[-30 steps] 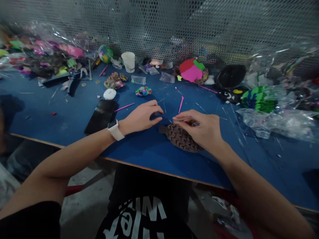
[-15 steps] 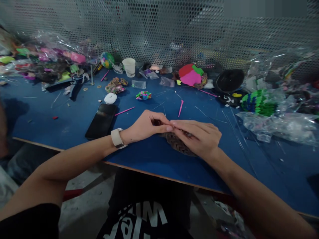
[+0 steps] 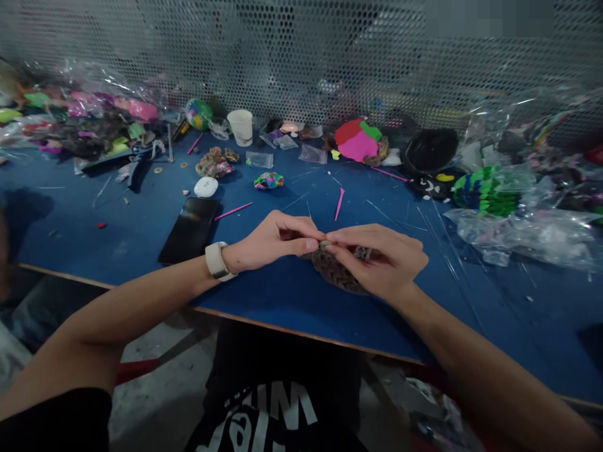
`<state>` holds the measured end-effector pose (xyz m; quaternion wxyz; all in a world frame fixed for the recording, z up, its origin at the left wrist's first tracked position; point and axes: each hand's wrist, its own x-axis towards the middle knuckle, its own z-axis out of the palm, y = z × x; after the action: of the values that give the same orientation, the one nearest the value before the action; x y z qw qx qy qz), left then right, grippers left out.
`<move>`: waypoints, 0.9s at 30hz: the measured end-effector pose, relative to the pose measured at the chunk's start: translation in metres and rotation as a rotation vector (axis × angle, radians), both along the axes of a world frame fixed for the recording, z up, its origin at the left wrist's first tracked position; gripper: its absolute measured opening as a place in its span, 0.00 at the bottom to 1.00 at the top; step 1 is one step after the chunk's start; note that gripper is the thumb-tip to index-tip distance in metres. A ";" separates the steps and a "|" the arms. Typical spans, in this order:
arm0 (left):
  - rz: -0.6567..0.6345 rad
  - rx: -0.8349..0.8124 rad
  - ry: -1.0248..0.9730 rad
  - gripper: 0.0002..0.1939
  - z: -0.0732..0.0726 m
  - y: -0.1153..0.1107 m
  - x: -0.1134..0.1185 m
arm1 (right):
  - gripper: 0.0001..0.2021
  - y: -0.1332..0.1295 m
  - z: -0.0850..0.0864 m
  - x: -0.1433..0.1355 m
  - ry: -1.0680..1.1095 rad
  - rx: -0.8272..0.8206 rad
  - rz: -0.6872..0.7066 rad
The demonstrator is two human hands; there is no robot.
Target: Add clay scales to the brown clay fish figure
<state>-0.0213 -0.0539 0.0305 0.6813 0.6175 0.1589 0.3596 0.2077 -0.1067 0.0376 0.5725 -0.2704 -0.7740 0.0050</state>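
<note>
A dark brown clay piece [image 3: 340, 274] with a rounded, scale-textured surface lies on the blue table, partly covered by my right hand. Just over its upper left edge, a small grey-green lump of clay [image 3: 325, 243] shows between my fingertips. My left hand [image 3: 282, 238] is closed, its thumb and index finger meeting at the lump's left end. From the other side, my right hand [image 3: 384, 257] pinches the lump between thumb and index finger. The right hand's palm hides part of the brown piece.
Left of my hands are a black phone [image 3: 189, 230], a white earbud case [image 3: 206, 187] and a pink modelling tool [image 3: 233, 211]. Another pink tool [image 3: 339, 204] lies ahead. Farther back stand a paper cup [image 3: 240, 128] and a multicoloured clay piece [image 3: 269, 181]. Plastic bags [image 3: 513, 232] lie to the right.
The right fingertips have parted from a flatter, closed pose, and the grey-green lump now shows between the hands. The view has shifted slightly; the things on the table stay put.
</note>
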 end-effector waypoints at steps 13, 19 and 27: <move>0.140 0.169 0.067 0.22 0.001 -0.004 0.004 | 0.10 -0.001 -0.006 -0.001 -0.131 0.066 -0.057; 0.216 0.270 0.123 0.25 0.001 -0.004 0.003 | 0.07 -0.001 -0.005 0.004 -0.196 -0.004 -0.095; 0.206 0.217 0.176 0.23 0.001 -0.003 0.002 | 0.07 0.001 0.000 0.008 -0.302 0.062 -0.134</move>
<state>-0.0194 -0.0567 0.0315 0.5536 0.6971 0.2407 0.3869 0.2159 -0.1053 0.0379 0.4569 -0.3013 -0.8312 -0.0978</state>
